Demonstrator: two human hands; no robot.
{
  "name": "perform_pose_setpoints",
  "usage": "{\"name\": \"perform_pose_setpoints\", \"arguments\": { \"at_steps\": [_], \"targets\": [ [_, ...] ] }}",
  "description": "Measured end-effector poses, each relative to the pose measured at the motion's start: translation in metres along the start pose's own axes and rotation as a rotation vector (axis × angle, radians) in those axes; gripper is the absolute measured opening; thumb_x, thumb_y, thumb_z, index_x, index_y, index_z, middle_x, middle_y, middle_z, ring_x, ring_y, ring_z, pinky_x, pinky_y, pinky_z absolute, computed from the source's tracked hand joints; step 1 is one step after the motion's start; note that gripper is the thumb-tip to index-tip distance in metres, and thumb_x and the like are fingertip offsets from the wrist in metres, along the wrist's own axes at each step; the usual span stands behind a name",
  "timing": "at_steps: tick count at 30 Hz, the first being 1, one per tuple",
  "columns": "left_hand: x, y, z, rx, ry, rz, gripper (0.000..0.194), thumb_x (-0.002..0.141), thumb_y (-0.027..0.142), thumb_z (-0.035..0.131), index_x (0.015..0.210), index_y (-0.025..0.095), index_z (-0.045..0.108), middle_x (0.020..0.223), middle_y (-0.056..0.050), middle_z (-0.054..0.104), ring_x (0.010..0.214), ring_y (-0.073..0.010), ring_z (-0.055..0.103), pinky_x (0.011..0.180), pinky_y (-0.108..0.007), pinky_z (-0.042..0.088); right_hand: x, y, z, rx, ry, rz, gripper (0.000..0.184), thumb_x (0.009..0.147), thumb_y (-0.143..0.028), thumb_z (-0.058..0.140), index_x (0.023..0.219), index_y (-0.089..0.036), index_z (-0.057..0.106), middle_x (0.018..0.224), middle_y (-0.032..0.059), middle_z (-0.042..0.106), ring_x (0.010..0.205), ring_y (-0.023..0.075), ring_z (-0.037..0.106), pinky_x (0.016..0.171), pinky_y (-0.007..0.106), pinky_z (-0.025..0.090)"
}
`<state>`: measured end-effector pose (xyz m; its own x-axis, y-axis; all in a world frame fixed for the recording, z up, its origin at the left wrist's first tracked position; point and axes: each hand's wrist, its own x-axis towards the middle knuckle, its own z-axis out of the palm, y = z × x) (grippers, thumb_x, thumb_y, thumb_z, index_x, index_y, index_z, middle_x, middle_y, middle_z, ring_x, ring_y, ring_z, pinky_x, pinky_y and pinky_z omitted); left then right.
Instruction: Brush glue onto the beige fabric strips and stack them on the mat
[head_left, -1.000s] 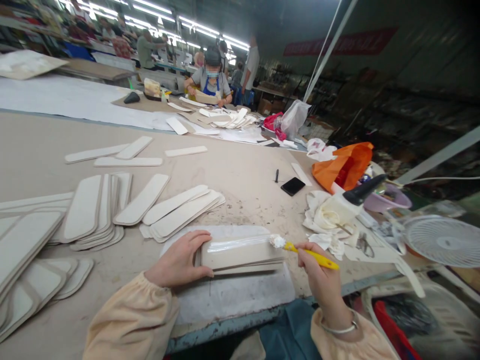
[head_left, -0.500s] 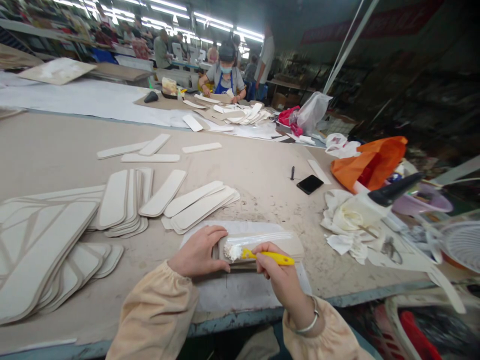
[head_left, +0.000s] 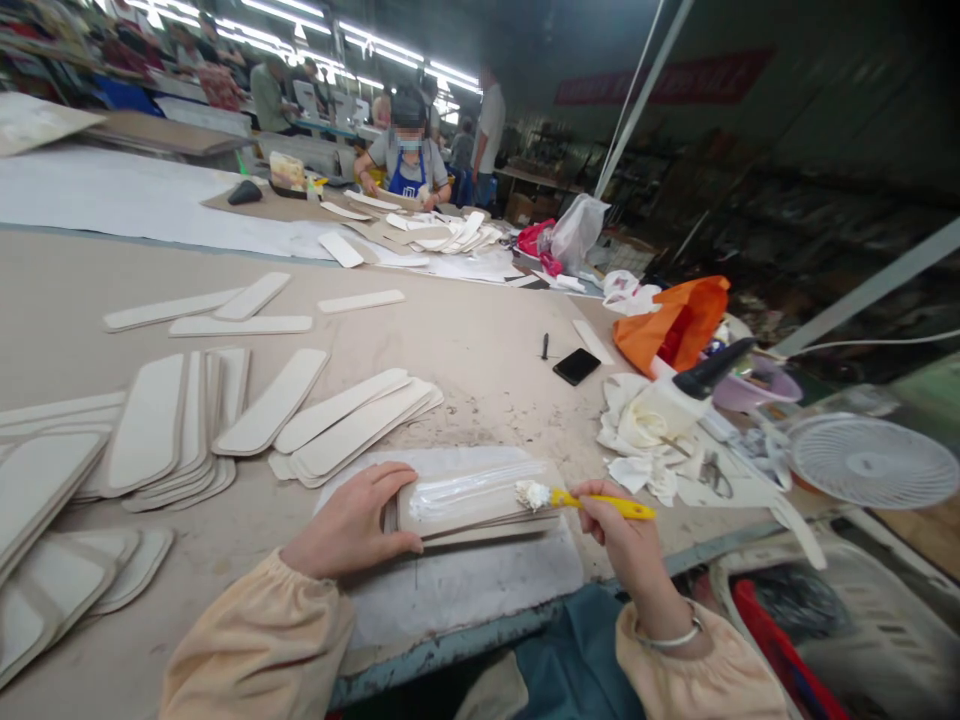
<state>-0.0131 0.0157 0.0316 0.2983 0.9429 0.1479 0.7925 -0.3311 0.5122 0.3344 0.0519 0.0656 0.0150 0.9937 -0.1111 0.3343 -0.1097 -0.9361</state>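
My right hand [head_left: 619, 525] grips the yellow handle of a brush [head_left: 600, 502], whose bristles are loaded with white paste. The bristles rest on the top piece of a small stack of beige board strips [head_left: 480, 510] near the table's front edge. Wet, glossy white streaks run lengthwise along that top piece. With thumb and fingers around its left end, my left hand [head_left: 360, 525] holds the stack steady. A white sheet [head_left: 480, 590] lies under the stack.
Piles of rounded strips [head_left: 150, 420] cover the left side. To the right are a phone [head_left: 577, 366], a white jug with a dark handle [head_left: 671, 410], scissors [head_left: 716, 475], an orange bag [head_left: 675, 325] and a fan-like white grille [head_left: 874, 460]. A co-worker [head_left: 409, 160] sits across the table.
The brush has moved from the stack's left end to its right part, spreading white paste along the top piece. My left hand keeps its hold. The head view has shifted right.
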Motion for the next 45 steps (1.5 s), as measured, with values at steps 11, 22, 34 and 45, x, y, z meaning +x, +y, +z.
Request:
{"name": "perform_pose_setpoints", "arguments": {
  "at_steps": [11,22,34,45],
  "targets": [
    [0.000,0.002,-0.002,0.037,-0.019,-0.015,0.067,0.070,0.055,0.072,0.122,0.015,0.057,0.127,-0.014,0.061,0.117,-0.0291,0.058,0.103,-0.039,0.045,-0.006,0.000,-0.006,-0.041,0.141,-0.108,0.017,0.079,-0.035,0.058,0.081,-0.019,0.064,0.054,-0.0035,0.050,0.052,0.0134,0.044,0.053,0.027,0.034],
    [-0.001,-0.002,0.001,0.009,-0.003,-0.001,0.071,0.067,0.060,0.073,0.122,0.017,0.057,0.127,-0.013,0.060,0.116,-0.0287,0.057,0.102,-0.039,0.045,-0.013,-0.009,0.001,-0.056,0.074,-0.069,0.016,0.077,-0.033,0.058,0.078,-0.018,0.064,0.052,-0.0038,0.049,0.050,0.0130,0.045,0.051,0.026,0.034],
    [0.000,0.003,-0.002,-0.051,0.000,-0.014,0.078,0.060,0.063,0.076,0.121,0.018,0.058,0.126,-0.013,0.061,0.115,-0.0285,0.058,0.101,-0.041,0.046,-0.028,-0.023,0.095,0.296,-0.153,-0.042,0.025,0.083,-0.040,0.060,0.092,-0.017,0.062,0.062,-0.0015,0.059,0.051,0.0104,0.049,0.050,0.022,0.040],
    [0.000,0.002,0.000,-0.074,0.015,-0.019,0.077,0.059,0.062,0.076,0.120,0.019,0.059,0.125,-0.012,0.061,0.114,-0.0288,0.058,0.101,-0.041,0.045,-0.038,-0.015,0.104,0.221,-0.204,-0.018,0.026,0.083,-0.042,0.060,0.088,-0.017,0.063,0.058,-0.0017,0.059,0.049,0.0108,0.048,0.049,0.022,0.040]
  ]
}}
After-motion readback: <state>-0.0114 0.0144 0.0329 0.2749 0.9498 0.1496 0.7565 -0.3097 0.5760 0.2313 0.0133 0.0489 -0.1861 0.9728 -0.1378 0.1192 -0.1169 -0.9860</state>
